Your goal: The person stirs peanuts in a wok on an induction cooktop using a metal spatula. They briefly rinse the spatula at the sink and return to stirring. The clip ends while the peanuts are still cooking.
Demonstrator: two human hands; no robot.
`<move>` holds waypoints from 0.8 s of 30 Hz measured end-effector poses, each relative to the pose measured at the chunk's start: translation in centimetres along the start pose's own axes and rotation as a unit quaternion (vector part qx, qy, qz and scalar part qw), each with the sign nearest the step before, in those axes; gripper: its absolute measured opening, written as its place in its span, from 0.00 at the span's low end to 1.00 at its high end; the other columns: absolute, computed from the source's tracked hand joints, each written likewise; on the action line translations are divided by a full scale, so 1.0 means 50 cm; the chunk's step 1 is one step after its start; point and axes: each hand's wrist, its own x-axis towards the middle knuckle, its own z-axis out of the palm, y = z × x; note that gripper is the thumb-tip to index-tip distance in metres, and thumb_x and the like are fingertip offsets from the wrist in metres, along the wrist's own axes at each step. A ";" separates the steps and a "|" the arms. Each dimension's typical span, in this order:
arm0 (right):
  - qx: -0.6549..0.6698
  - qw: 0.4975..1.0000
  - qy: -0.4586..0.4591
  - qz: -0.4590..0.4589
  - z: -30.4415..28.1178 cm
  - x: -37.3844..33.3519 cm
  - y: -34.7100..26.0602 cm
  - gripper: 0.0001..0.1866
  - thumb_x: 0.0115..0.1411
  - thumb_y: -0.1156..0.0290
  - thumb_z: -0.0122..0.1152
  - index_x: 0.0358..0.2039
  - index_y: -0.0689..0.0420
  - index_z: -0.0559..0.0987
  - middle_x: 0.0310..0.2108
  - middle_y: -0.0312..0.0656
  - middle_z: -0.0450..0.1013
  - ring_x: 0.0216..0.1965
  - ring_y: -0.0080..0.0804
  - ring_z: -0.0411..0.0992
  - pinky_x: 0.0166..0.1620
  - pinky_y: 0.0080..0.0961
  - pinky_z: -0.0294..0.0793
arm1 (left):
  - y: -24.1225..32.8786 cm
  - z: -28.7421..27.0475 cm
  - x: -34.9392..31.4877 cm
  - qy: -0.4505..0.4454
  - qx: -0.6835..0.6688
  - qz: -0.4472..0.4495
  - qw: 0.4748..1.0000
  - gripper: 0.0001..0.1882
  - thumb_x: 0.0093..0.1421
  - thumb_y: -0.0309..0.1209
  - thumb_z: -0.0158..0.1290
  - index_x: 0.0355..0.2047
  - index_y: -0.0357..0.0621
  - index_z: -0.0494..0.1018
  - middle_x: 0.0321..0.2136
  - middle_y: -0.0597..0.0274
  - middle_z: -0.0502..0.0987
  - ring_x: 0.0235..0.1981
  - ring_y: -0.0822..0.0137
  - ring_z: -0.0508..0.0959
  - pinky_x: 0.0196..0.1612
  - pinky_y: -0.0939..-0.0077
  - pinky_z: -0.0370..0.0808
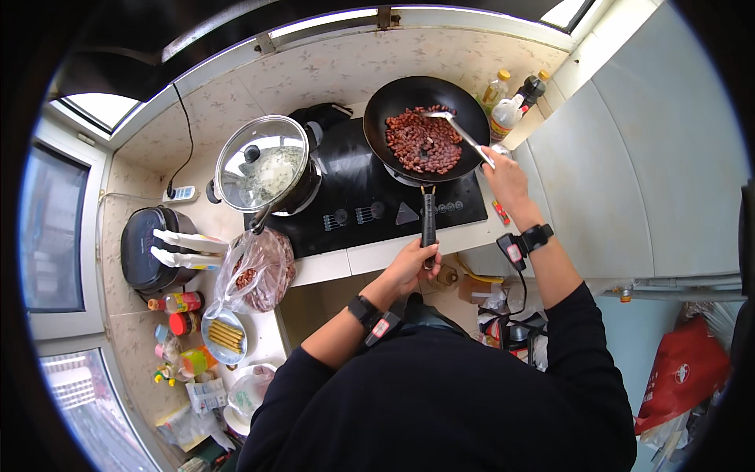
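Note:
A black wok (399, 96) stands on the right side of the stove with a layer of reddish-brown peanuts (417, 149) spread over its bottom. My left hand (407, 266) is closed around the end of the wok's black handle (429, 216). In my right hand (509, 186) is the handle of a metal spatula (465, 137). The spatula's head rests among the peanuts at the wok's far side. To the left on the stove sits a pot with a glass lid (271, 169), and something pale shows dimly through the glass.
The black stove (346, 189) lies between pot and wok. Bottles (505, 116) crowd the back right corner. On the left counter are a clear bag of peanuts (263, 267), a plate of sausage-like sticks (225, 337), a black appliance (149, 252) and jars (185, 323).

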 end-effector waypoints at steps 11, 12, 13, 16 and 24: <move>-0.052 0.983 -0.175 -0.007 -0.319 -0.042 -0.011 0.17 0.61 0.71 0.62 0.51 0.49 0.84 0.43 0.46 0.82 0.43 0.49 0.80 0.47 0.40 0.79 | 0.013 -0.035 -0.041 0.056 0.013 0.019 0.998 0.15 0.74 0.32 0.46 0.58 0.43 0.64 0.33 0.64 0.78 0.26 0.73 0.76 0.30 0.79 0.71; -0.067 0.981 -0.178 -0.044 -0.310 -0.036 -0.010 0.16 0.62 0.71 0.62 0.51 0.49 0.84 0.43 0.47 0.82 0.42 0.49 0.80 0.46 0.40 0.79 | 0.011 -0.034 -0.040 0.056 0.014 0.022 0.998 0.15 0.74 0.32 0.46 0.58 0.43 0.64 0.33 0.64 0.78 0.26 0.74 0.76 0.30 0.79 0.72; -0.044 0.981 -0.179 -0.061 -0.288 -0.028 -0.010 0.17 0.62 0.71 0.62 0.52 0.50 0.84 0.43 0.48 0.82 0.41 0.49 0.80 0.46 0.40 0.78 | 0.010 -0.034 -0.040 0.055 0.015 0.025 0.998 0.15 0.74 0.32 0.46 0.59 0.43 0.64 0.33 0.64 0.78 0.26 0.74 0.76 0.30 0.79 0.72; -0.007 0.988 -0.144 -0.053 -0.172 0.010 -0.011 0.18 0.63 0.69 0.62 0.54 0.50 0.83 0.43 0.50 0.82 0.41 0.50 0.80 0.46 0.40 0.78 | 0.009 -0.032 -0.042 0.063 0.026 0.025 0.997 0.15 0.74 0.32 0.46 0.58 0.43 0.64 0.34 0.64 0.79 0.26 0.74 0.76 0.31 0.79 0.72; -0.006 0.995 -0.075 -0.066 0.003 0.055 -0.023 0.19 0.64 0.68 0.62 0.57 0.47 0.80 0.37 0.49 0.81 0.41 0.50 0.80 0.45 0.44 0.78 | -0.013 -0.016 -0.069 0.074 0.027 0.036 0.996 0.12 0.74 0.33 0.47 0.54 0.45 0.65 0.36 0.64 0.79 0.27 0.75 0.76 0.32 0.80 0.71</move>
